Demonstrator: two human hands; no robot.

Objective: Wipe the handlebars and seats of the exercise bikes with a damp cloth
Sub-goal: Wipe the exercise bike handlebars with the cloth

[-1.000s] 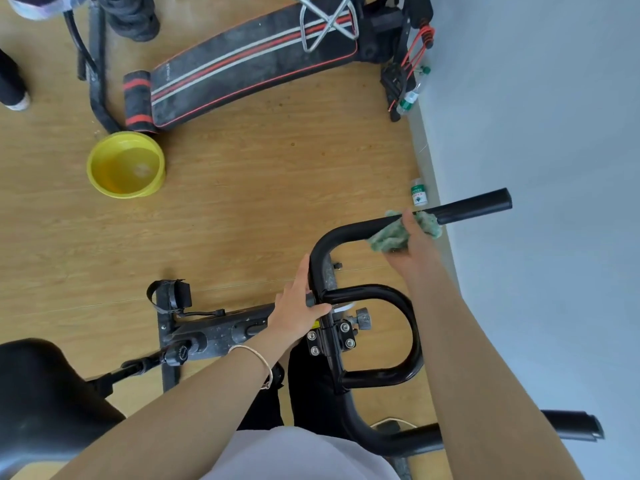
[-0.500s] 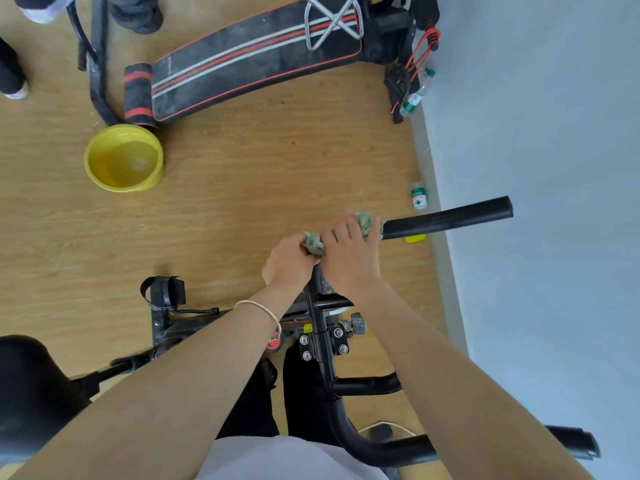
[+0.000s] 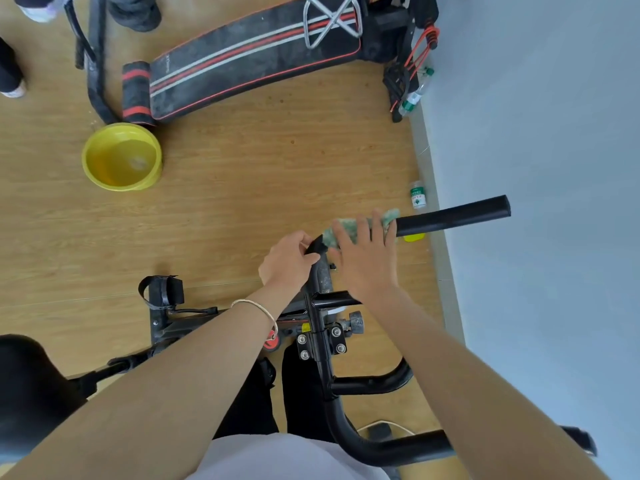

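Note:
A black exercise-bike handlebar [image 3: 453, 218] reaches right toward the wall; its lower grip [image 3: 398, 448] curves along the bottom. A green cloth [image 3: 349, 227] is wrapped over the upper bar near its bend. My right hand [image 3: 367, 258] lies on the cloth with its fingers spread over it, pressing it to the bar. My left hand [image 3: 287, 261] pinches the bar's bend just left of the cloth. The black bike seat [image 3: 31, 386] shows at the lower left edge.
A yellow basin [image 3: 121, 157] of water stands on the wood floor at left. A black and red sit-up bench [image 3: 249, 60] lies across the top. A small bottle [image 3: 417, 195] stands by the grey wall [image 3: 536, 133]. Someone's shoes are at the top left.
My right hand slid the cloth left along the bar to the bend, then spread its fingers over it. My left hand rose from the stem to the bend.

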